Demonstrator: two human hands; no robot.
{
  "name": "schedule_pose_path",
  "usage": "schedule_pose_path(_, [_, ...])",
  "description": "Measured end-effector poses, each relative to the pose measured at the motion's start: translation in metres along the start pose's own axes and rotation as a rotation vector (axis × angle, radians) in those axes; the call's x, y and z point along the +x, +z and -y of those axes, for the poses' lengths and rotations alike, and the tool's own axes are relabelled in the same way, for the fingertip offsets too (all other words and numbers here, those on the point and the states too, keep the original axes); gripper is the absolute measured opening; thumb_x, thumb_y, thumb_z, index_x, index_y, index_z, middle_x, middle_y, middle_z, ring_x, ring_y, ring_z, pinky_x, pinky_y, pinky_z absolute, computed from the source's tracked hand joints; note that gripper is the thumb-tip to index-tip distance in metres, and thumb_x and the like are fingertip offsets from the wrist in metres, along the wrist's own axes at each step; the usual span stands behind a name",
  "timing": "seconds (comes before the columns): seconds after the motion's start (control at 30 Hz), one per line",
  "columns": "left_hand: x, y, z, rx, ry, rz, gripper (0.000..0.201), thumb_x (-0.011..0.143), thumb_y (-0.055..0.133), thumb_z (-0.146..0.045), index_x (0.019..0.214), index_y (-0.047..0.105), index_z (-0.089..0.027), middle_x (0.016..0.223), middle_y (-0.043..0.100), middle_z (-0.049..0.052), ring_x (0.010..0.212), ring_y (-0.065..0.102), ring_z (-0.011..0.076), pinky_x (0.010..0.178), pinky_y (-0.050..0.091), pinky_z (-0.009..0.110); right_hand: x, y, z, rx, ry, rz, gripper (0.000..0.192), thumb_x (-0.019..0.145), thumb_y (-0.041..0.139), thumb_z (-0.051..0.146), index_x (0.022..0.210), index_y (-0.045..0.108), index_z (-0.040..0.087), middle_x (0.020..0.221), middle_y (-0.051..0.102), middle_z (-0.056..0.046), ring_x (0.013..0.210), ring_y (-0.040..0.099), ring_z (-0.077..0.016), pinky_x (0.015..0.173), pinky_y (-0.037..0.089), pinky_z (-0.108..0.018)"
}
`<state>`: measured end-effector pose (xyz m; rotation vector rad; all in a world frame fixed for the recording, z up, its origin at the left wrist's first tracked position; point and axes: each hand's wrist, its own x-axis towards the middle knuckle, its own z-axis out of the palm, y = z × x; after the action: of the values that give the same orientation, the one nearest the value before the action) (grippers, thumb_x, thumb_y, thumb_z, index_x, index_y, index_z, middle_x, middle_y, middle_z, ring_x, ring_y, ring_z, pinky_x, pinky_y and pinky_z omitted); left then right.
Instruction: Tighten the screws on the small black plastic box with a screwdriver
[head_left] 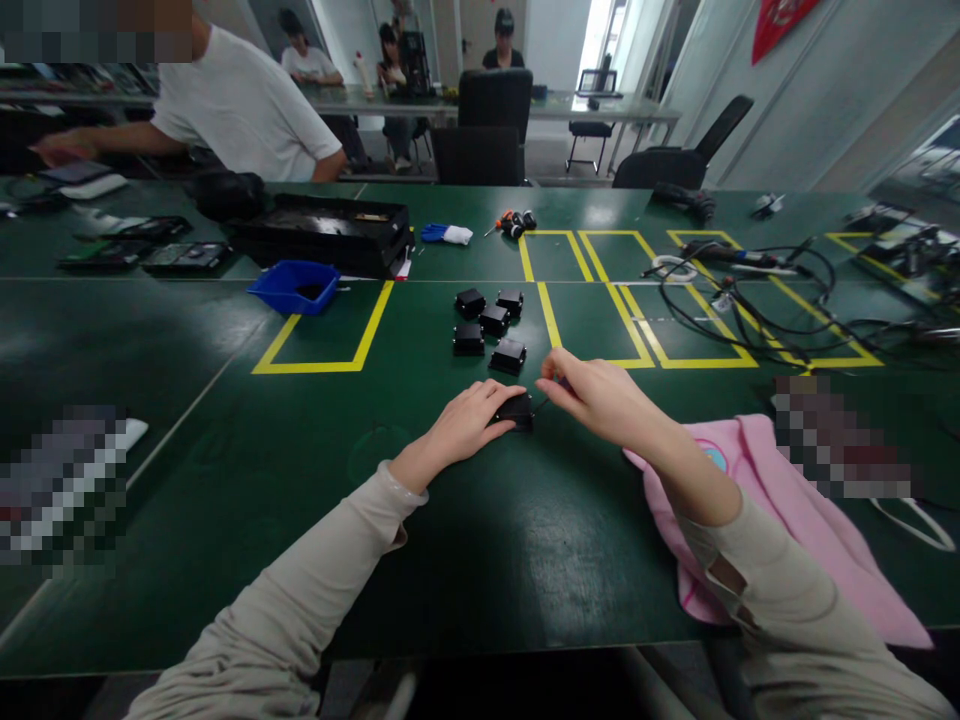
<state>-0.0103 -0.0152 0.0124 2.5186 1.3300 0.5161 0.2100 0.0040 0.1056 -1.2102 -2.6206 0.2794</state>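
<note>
My left hand (pixel 472 420) is closed around a small black box (pixel 516 410) lying on the green table, thumb on the near side and fingers over the far side. To the right of that box, my right hand (pixel 589 393) is pinched. A thin dark rod (pixel 541 404) runs from its fingertips toward the box's right end; its kind is too small to make out. Just beyond my hands sit several similar black boxes (pixel 493 319) in a loose cluster, with small metal-looking bits at their ends.
Pink cloth (pixel 750 500) lies under my right forearm. A blue bin (pixel 296 287), a black tray (pixel 330 225), gloves (pixel 448 234) and orange-and-black tools (pixel 514 222) stand farther back. Coiled cables (pixel 742 280) cover the right, near yellow tape outlines (pixel 360 350). Another person (pixel 232 110) works across the table.
</note>
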Motion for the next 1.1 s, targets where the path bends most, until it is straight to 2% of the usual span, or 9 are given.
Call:
schedule_pose_path(0.2, [0.0001, -0.001, -0.0008, -0.006, -0.003, 0.002, 0.046, 0.094, 0.054, -0.037, 0.136, 0.04, -0.028, 0.12, 0.053, 0.006, 0.106, 0.052, 0.0225, 0.09, 0.045, 0.035, -0.0001, 0.0003, -0.0008, 0.05, -0.004, 0.0, 0.018, 0.094, 0.039, 0.034, 0.103, 0.047, 0.02, 0.076, 0.064, -0.002, 0.067, 0.057, -0.0159, 0.059, 0.029, -0.026])
schedule_pose_path(0.43, [0.0002, -0.0004, -0.0006, 0.006, -0.003, 0.0, 0.045, 0.093, 0.054, -0.036, 0.135, 0.04, -0.027, 0.12, 0.053, 0.006, 0.106, 0.052, 0.0227, 0.091, 0.046, 0.036, 0.0004, 0.0002, 0.0001, 0.022, -0.001, -0.008, 0.023, 0.096, 0.036, 0.04, 0.097, 0.048, 0.021, 0.069, 0.058, 0.0, 0.059, 0.05, -0.0143, 0.057, 0.027, -0.027])
schedule_pose_path(0.73, [-0.0004, -0.0011, 0.0, 0.004, 0.004, 0.0, 0.046, 0.094, 0.054, -0.036, 0.137, 0.039, -0.028, 0.12, 0.053, 0.006, 0.105, 0.052, 0.0225, 0.089, 0.046, 0.035, 0.0007, 0.0001, -0.0025, 0.076, -0.031, -0.016, 0.013, 0.093, 0.041, 0.032, 0.096, 0.045, 0.02, 0.074, 0.058, -0.002, 0.064, 0.05, -0.0142, 0.06, 0.03, -0.027])
schedule_pose_path(0.93, [0.0001, 0.0005, 0.001, 0.0, 0.003, -0.002, 0.046, 0.094, 0.054, -0.037, 0.136, 0.04, -0.027, 0.119, 0.053, 0.006, 0.105, 0.052, 0.0225, 0.09, 0.046, 0.036, 0.0014, 0.0, -0.0004, 0.017, 0.003, -0.001, 0.02, 0.095, 0.038, 0.038, 0.094, 0.048, 0.021, 0.07, 0.058, -0.001, 0.06, 0.049, -0.014, 0.057, 0.026, -0.026])
schedule_pose_path(1.1, [0.0003, 0.0001, 0.0003, 0.002, 0.008, -0.001, 0.047, 0.094, 0.054, -0.037, 0.137, 0.039, -0.028, 0.119, 0.053, 0.006, 0.106, 0.052, 0.0227, 0.091, 0.045, 0.036, 0.0004, -0.0008, 0.0009, 0.011, 0.0, 0.01, 0.018, 0.095, 0.037, 0.034, 0.1, 0.048, 0.021, 0.072, 0.06, -0.001, 0.062, 0.052, -0.0147, 0.057, 0.027, -0.026])
